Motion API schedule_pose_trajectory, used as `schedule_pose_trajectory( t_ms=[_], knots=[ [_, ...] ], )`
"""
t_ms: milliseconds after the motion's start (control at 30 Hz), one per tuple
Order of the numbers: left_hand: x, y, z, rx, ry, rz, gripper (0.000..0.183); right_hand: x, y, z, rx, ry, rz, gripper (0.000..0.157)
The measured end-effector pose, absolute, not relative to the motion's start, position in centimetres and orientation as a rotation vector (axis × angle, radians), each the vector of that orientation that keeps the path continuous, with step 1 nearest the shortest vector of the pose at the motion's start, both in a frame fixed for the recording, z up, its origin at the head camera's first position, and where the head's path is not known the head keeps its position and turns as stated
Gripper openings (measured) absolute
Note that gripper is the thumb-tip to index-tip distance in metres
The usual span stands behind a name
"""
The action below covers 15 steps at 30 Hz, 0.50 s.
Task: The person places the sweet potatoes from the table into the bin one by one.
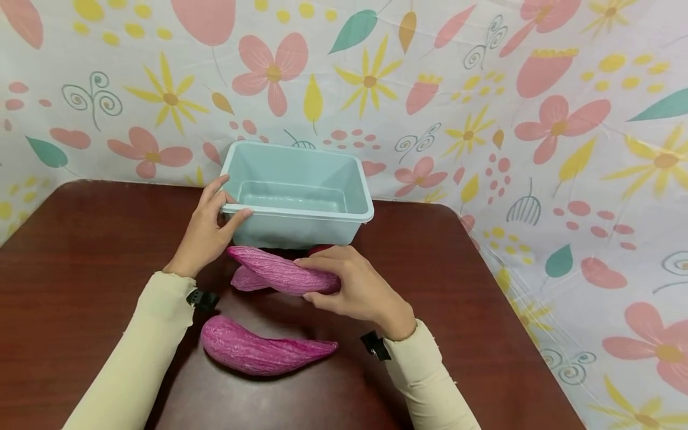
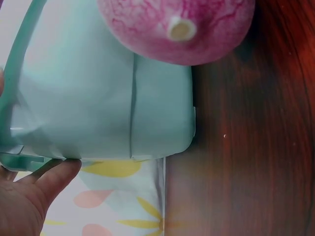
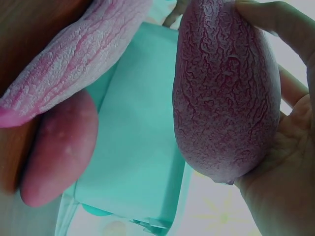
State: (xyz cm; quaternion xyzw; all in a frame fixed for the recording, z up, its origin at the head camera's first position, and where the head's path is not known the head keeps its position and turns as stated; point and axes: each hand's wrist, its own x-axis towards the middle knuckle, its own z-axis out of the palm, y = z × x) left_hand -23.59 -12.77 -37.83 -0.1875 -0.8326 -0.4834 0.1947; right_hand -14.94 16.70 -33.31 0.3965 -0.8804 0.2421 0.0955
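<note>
My left hand grips the near left corner of a pale blue plastic bin, with the thumb over its front rim. Just in front of the bin, my right hand holds a long, wrinkled purple sweet potato by its thick right end; its thin end points left. A second purple sweet potato lies partly hidden beneath it. Closer to me, a curved purple sweet potato rests on the table. The right wrist view shows the held one upright against the palm, beside a smoother reddish one.
The bin stands at the back of the dark brown wooden table, against a flower-printed cloth. More of this cloth hangs along the right side. A red thing shows slightly between the bin's base and my right hand.
</note>
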Motion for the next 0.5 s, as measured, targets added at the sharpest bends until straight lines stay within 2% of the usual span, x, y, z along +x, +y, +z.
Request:
schedule_pose_trajectory(
  t_ms=[500],
  knots=[
    [-23.88,-12.98,-38.16,-0.512,-2.347,-1.326,0.029,-15.34,16.79,-32.70,1.159,-2.616,0.698,0.047]
  ],
)
